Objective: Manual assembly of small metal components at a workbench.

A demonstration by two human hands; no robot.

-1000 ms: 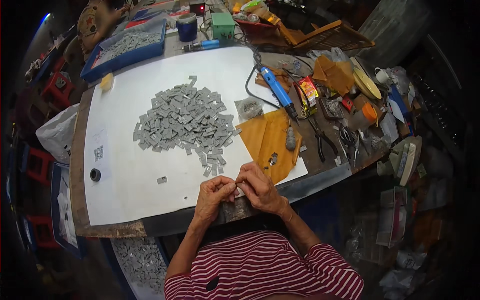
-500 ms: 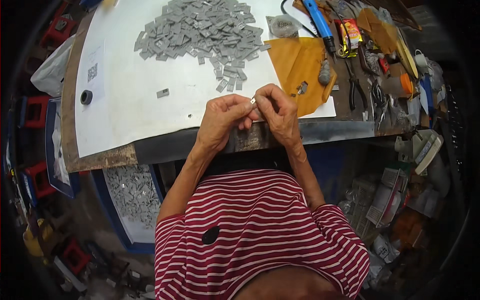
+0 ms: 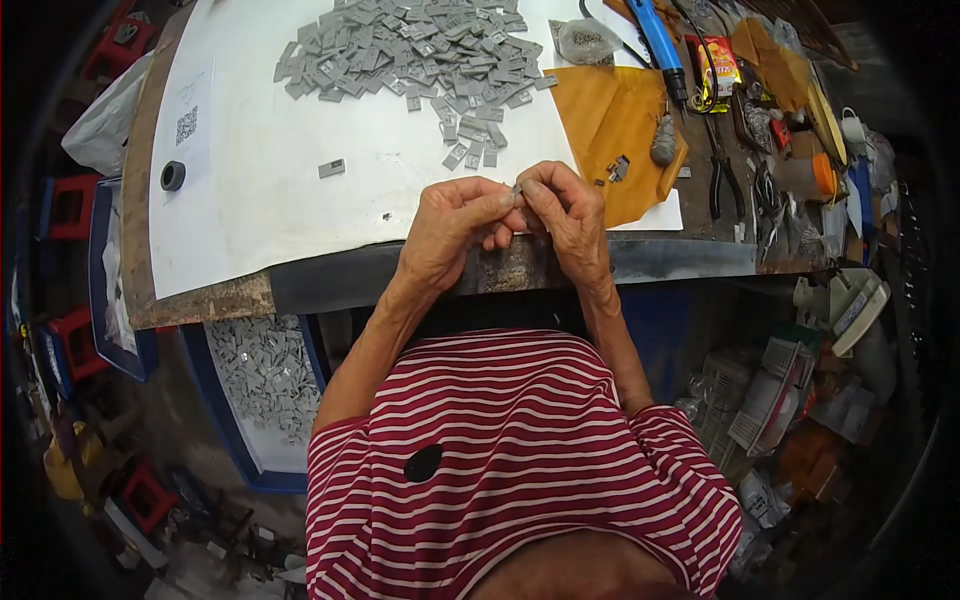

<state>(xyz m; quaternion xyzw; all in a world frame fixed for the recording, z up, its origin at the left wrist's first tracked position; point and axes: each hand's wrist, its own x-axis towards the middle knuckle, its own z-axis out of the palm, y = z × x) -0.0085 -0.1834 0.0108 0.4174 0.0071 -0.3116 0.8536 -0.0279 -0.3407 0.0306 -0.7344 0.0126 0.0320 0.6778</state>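
Held a small grey piece (image 3: 518, 190) up over the near edge of a white sheet (image 3: 270, 130), mostly hidden by fingers. Pinched it from the left between thumb and fingertip of the left hand (image 3: 450, 225), leaving a gap no wider than the piece. Pinched it from the right with thumb and fingers of the right hand (image 3: 570, 220), just as tightly, bringing the 2 hands close together around it. Could not make out its full shape.

Had 1 lone grey block (image 3: 331, 169) lying on the sheet to the left, well apart from both hands. Had a large heap of grey blocks (image 3: 430, 50) on the far side, with stragglers trailing toward the hands. Had an orange-brown sheet (image 3: 600, 110) just right, with small dark parts (image 3: 618, 168) on top.

Had a black ring (image 3: 173, 176) at far left on the white sheet. Had black-handled pliers (image 3: 725, 185) farther right, a blue power driver (image 3: 655, 40) at far right and a clear bag (image 3: 588, 42) beside it. Had a blue tray (image 3: 222, 400) of grey pieces below the table (image 3: 205, 292), near left.
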